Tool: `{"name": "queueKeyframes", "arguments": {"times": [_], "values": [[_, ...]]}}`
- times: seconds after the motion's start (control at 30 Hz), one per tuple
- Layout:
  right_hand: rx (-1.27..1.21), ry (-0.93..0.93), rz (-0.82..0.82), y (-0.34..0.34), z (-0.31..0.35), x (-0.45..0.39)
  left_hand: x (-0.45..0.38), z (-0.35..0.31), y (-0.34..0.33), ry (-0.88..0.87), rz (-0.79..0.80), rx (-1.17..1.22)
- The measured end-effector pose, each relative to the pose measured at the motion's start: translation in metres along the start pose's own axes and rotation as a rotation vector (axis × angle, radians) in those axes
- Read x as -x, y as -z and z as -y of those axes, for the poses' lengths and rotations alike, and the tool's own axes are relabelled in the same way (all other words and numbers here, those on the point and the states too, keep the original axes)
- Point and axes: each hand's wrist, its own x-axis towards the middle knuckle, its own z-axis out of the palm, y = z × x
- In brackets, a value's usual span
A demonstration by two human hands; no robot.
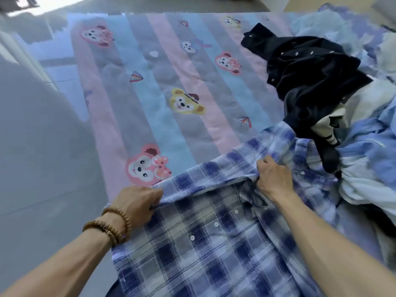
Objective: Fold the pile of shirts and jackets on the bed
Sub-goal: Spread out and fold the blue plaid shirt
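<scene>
Shirt [214, 232]: blue plaid, soft, light, likely limp | left hand [137, 202] pinches near-left edge | right hand [274, 179] grips bunched cloth by collar | pile [321, 82] right.

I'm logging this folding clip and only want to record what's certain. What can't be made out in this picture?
- Head view: fingertips of both hands, left and right, curl into the plaid shirt, hidden by its folds.
- The shirt's lower part is cut off by the bottom edge.
- How many garments lie under the black jacket cannot be told; the pile overlaps itself and runs off the right edge.
</scene>
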Motion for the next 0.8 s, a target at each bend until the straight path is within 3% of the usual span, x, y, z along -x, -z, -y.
{"name": "queueKeyframes", "arguments": {"times": [0.13, 0.27, 0.43, 0.57, 0.67, 0.7, 0.8], "values": [[-0.207, -0.104, 0.020, -0.034, -0.019, 0.034, 0.016, -0.031, -0.017, 0.037, 0.067, -0.012], [-0.434, -0.186, 0.155, -0.054, -0.027, 0.041, 0.027, -0.045, -0.033, 0.021, 0.081, -0.042], [-0.638, -0.286, 0.136, -0.056, -0.029, 0.042, 0.033, -0.056, -0.037, 0.019, 0.148, -0.054], [-0.439, -0.274, 0.139, -0.052, -0.033, 0.036, 0.027, -0.062, -0.029, 0.110, 0.140, 0.062], [-0.233, -0.229, -0.046, -0.052, -0.034, 0.029, 0.007, -0.073, -0.030, 0.220, -0.189, 0.156], [-0.206, -0.216, -0.101, -0.053, -0.034, 0.023, -0.005, -0.076, -0.033, 0.269, -0.223, 0.125], [-0.267, -0.132, -0.126, -0.056, -0.021, -0.005, -0.035, -0.078, -0.053, 0.452, 0.022, 0.093]]}}
